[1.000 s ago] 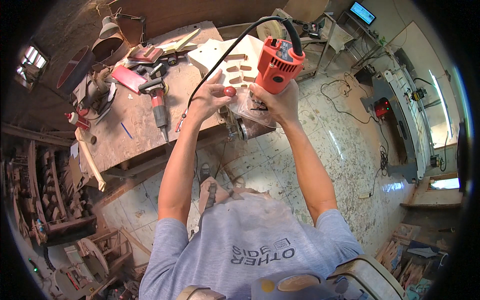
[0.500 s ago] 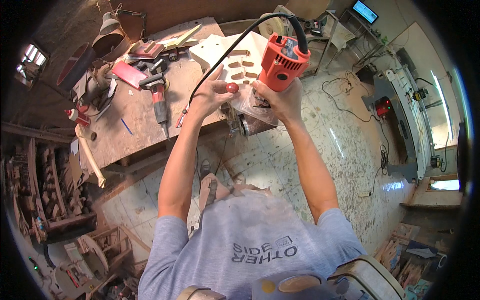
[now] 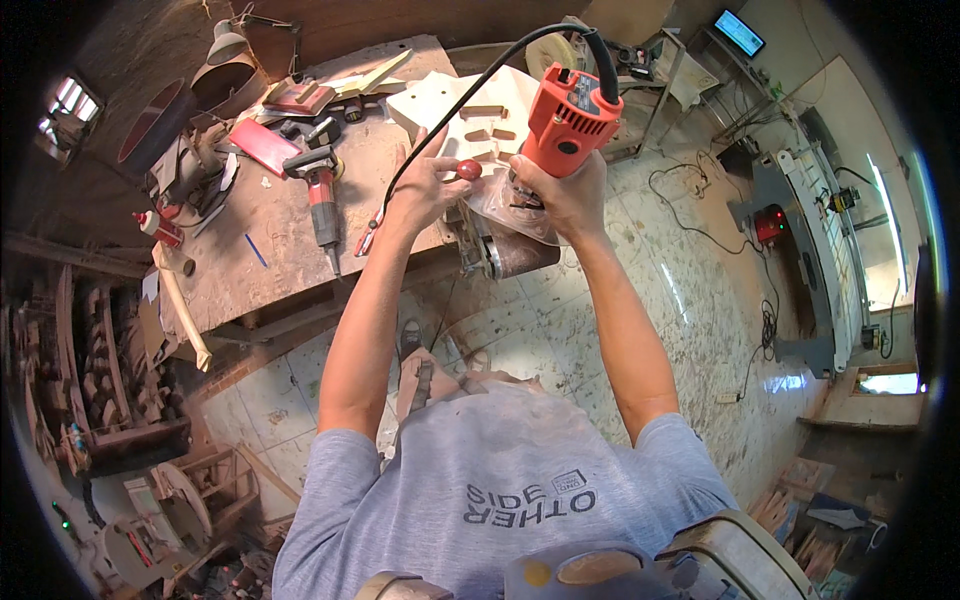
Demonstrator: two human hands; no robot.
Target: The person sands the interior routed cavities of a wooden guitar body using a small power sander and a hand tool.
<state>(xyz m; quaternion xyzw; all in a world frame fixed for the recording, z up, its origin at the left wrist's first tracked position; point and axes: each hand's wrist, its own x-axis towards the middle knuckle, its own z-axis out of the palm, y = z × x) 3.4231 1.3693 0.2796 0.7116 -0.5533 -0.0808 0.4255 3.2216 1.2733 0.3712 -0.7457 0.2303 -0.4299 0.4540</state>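
My right hand is wrapped round the lower body of a red handheld router, tilted, with a black cable leaving its top. A clear base plate spreads beneath the router. At the base's left side, my left hand has its thumb and fingers about a round red knob. Just beyond lies a pale wooden piece with several slots cut in it, on the bench. The router and right hand cover its right part; the cutter tip cannot be made out.
On the workbench lie an angle grinder, a red block, a blue pencil and a red-and-white bottle. A sanding drum juts below the near edge. The black cable arches over my left hand. Cords trail across the tiled floor.
The view has shifted slightly. Both hands stay on the router, which has hardly moved over the wooden piece.
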